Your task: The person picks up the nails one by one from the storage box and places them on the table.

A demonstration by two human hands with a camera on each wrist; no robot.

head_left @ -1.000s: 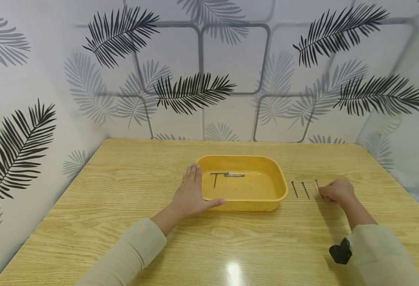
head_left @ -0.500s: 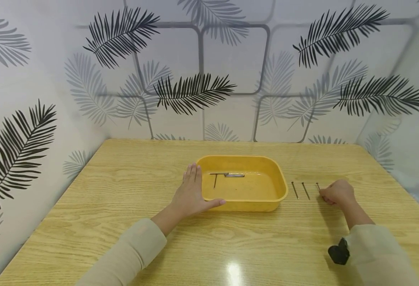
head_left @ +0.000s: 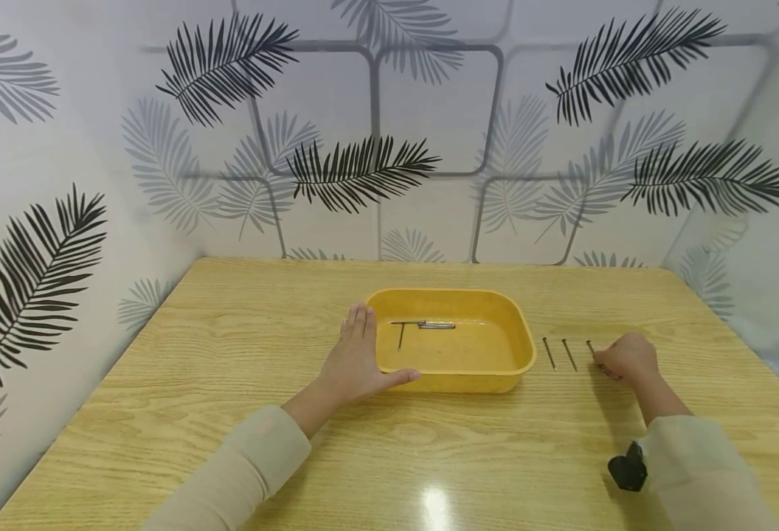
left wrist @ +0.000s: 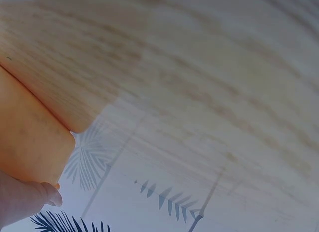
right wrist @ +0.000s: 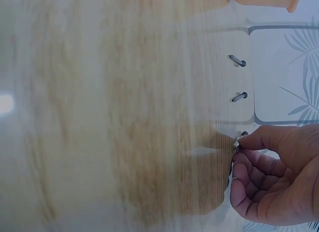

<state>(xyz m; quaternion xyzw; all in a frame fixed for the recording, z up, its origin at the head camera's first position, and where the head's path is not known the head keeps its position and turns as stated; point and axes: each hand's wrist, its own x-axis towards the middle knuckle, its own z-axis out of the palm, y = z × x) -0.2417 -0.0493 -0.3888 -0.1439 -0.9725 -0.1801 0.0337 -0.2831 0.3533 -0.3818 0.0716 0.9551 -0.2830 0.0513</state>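
A yellow plastic tray stands mid-table with several metal nails on its floor. My left hand rests against the tray's left end, fingers straight along the side and thumb stretched over the front rim. To the right of the tray, two nails lie side by side, heads pointing away from me. Beyond them my right hand pinches a third nail between thumb and index finger, down at the tabletop. Its head shows past the fingertips; the lower part is hidden by the hand.
The wood-grain table ends at a wall covered with leaf-patterned paper, which also runs along both sides. A small black object hangs at the right sleeve cuff.
The third nail's head has shifted slightly toward me, with my right hand still pinching it. My left hand and the tray have stayed put.
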